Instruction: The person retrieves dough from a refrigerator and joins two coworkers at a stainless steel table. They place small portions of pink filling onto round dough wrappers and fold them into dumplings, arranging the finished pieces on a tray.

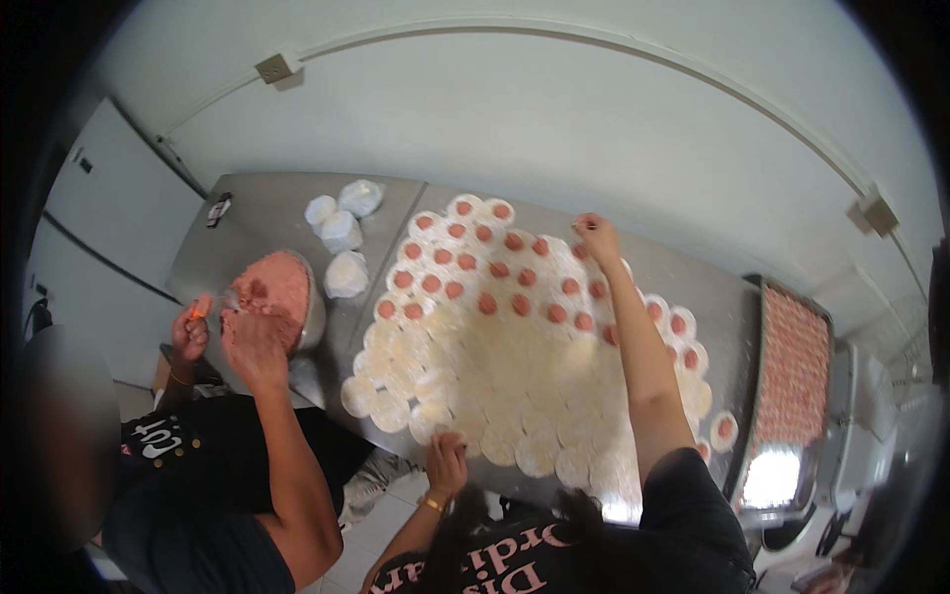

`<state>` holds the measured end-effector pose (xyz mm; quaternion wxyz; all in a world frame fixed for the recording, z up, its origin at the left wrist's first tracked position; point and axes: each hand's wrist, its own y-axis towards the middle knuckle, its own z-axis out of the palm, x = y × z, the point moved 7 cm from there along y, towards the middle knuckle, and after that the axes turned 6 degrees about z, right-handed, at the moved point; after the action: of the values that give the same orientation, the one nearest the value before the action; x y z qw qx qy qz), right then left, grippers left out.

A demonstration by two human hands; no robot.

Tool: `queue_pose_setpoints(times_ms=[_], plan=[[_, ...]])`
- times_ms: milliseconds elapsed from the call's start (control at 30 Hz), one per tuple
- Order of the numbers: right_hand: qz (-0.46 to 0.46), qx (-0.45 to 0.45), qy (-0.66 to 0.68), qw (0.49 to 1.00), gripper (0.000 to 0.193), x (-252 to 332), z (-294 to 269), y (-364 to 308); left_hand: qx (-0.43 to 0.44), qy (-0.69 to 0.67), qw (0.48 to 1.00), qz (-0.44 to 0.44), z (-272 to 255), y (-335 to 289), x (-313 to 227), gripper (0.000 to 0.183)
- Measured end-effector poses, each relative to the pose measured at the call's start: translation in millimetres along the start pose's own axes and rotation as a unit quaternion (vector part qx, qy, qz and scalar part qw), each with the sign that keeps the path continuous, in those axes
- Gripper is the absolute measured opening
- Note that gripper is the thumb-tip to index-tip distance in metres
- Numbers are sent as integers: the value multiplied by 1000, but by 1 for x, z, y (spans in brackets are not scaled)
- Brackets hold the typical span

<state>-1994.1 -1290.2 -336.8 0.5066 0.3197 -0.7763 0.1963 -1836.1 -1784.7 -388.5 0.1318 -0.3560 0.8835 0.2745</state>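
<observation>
Round pale dough wrappers [515, 396] cover the middle of the grey table in overlapping rows. Small pink dabs of ground meat filling [487, 304] sit on many of the far and right ones; the nearer ones are bare. My left hand [447, 463] is closed at the near edge of the wrappers, fingertips bent in; what they grip is hidden. Reaching over the wrappers, my right hand [596, 238] is pinched at their far edge, and what is between its fingers is too small to name.
At my left a co-worker's hands [255, 348] are at a tub of pink ground meat [287, 282], one holding an orange-handled tool [201, 309]. Wrapped white stacks [343, 231] stand behind. On the right lies a metal tray [792, 366] with rows of pink-topped pieces.
</observation>
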Motion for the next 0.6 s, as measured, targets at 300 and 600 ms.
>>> queue_pose_setpoints(times_ms=[300, 600], plan=[[-65, -79, -238, 966, 20, 5, 158, 65, 33, -71, 994, -75, 12, -14, 17, 23], [244, 78, 403, 879, 23, -47, 127, 62, 20, -29, 999, 0, 5, -6, 5, 21]])
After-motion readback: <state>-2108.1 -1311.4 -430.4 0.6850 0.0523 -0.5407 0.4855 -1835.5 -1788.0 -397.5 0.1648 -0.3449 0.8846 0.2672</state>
